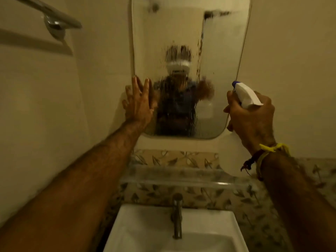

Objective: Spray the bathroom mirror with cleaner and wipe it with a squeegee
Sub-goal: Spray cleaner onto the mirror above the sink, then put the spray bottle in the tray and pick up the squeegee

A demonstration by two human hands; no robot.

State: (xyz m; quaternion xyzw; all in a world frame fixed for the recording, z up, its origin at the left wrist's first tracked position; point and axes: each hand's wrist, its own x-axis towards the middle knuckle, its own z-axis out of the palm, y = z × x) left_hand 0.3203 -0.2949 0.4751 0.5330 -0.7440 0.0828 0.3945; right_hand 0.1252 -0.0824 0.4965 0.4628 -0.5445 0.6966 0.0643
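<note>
The bathroom mirror (pixel 218 57) hangs on the wall ahead, its middle and lower glass covered in wet streaks and droplets. My left hand (pixel 140 102) presses flat with straight fingers against the mirror's lower left edge. My right hand (pixel 251 117) grips a white spray bottle (pixel 245 96) by its neck, a finger curled on the trigger. The bottle's blue-tipped nozzle points at the mirror's lower right part. The translucent bottle body hangs below my hand. No squeegee is in view.
A glass shelf (pixel 174 177) runs below the mirror, above a white sink (pixel 138 231) with a metal tap (pixel 177 213). A chrome towel bar (pixel 54 17) sticks out from the left wall. Patterned tiles line the wall behind the sink.
</note>
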